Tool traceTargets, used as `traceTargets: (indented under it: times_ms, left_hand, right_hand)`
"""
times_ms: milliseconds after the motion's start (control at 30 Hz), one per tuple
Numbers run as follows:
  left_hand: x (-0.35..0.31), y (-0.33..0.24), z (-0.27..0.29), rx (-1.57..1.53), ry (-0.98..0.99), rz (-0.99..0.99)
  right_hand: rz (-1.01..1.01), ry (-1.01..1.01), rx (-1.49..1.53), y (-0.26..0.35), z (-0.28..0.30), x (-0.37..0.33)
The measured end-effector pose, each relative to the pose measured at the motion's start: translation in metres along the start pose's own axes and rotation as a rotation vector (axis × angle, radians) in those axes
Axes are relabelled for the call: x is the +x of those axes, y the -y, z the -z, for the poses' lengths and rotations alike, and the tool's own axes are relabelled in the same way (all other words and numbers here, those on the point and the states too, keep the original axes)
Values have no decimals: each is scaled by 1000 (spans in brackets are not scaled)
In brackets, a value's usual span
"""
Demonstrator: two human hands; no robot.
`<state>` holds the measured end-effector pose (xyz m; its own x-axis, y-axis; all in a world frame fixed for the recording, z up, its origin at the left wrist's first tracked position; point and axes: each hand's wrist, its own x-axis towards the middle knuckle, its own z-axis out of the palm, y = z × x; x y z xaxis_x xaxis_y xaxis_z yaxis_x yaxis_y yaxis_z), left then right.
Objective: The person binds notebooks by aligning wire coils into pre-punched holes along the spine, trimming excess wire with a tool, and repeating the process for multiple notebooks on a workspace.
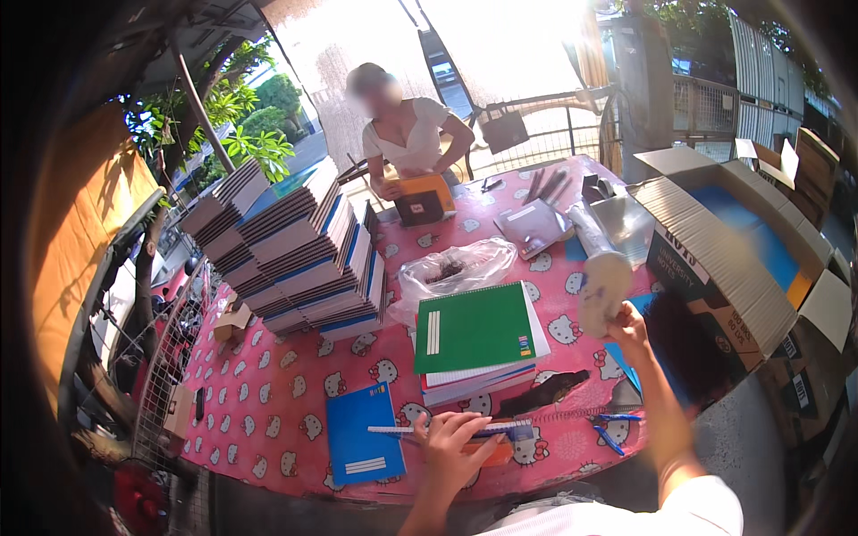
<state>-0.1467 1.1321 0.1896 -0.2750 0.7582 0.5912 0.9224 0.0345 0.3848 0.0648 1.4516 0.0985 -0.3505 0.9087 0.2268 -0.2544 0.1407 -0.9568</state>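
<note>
My left hand (454, 444) is closed around a notebook (398, 431) held edge-on at the table's near side; an orange piece (494, 453) shows beneath the fingers. A blue notebook (365, 438) lies flat just left of it. Out to the right, my right hand (630, 329) grips the near edge of a pale, rounded, translucent thing (601, 288), whose exact kind I cannot make out. Between the hands, a green spiral notebook (474, 327) tops a short stack of notebooks (478, 386). Blue-handled pliers (615, 432) lie near a dark wire coil (572, 414).
Tall stacks of notebooks (299, 259) stand at the left. A clear plastic bag (460, 270) sits behind the green notebook. An open carton (724, 277) with blue notebooks borders the table's right. Across the pink tablecloth (286, 411), another person (411, 134) holds an orange-and-brown notebook (423, 200).
</note>
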Motion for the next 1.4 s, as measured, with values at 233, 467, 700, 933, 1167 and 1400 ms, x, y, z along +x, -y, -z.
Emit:
traceTargets:
  times_ms: [233,467,700,933,1167,1400]
  left_hand:
    - [5,4,-19,-58,-2,-34]
    - [3,4,-16,-85,-45,-46]
    - [4,2,-17,-206,7,143]
    - [10,23,1,-119,25,34]
    - [-3,37,17,207,-18,259]
    - [-4,54,28,100,12,342]
  right_hand:
    - [108,799,-628,32,-76,-47]
    - [47,832,-655,50,-83,-55]
    - [51,778,-669,33,-97,-32]
    - [100,775,-482,70,-120,-35]
    - [-81,766,-65,56,-139,-43]
    - [103,889,75,52,-167,-43]
